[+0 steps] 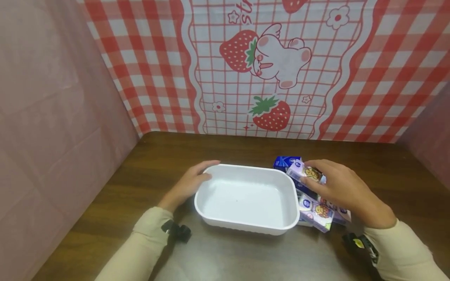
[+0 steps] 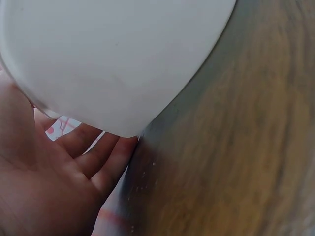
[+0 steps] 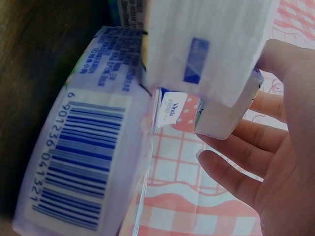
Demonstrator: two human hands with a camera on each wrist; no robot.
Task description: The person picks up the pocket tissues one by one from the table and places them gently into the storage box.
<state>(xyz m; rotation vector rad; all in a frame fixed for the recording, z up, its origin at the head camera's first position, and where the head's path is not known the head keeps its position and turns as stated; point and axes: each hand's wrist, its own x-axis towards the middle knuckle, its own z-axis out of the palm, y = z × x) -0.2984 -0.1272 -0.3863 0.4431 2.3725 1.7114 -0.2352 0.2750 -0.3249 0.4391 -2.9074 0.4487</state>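
Note:
A white plastic basin (image 1: 246, 230), rectangular with rounded corners, stands in front of me on the table. My left hand (image 1: 190, 181) grips its far left corner, thumb over the rim and fingers along the outside; the left wrist view shows them against the basin's wall (image 2: 113, 64). Right of the basin, my right hand (image 1: 339, 187) holds a small lilac tissue pack (image 1: 297, 168) with a cartoon print between thumb and fingers. Beneath it lie a dark blue pack (image 1: 281, 162) and more lilac tissue packs (image 1: 316, 212), heaped against the basin. A barcode shows on one lilac pack (image 3: 74, 162).
The dark wooden table (image 1: 168, 152) ends at the back against a red-and-white checked cloth (image 1: 158, 78) printed with strawberries. A plain pinkish cloth (image 1: 52, 117) hangs at the left. Small black devices (image 1: 177, 231) are strapped to both wrists.

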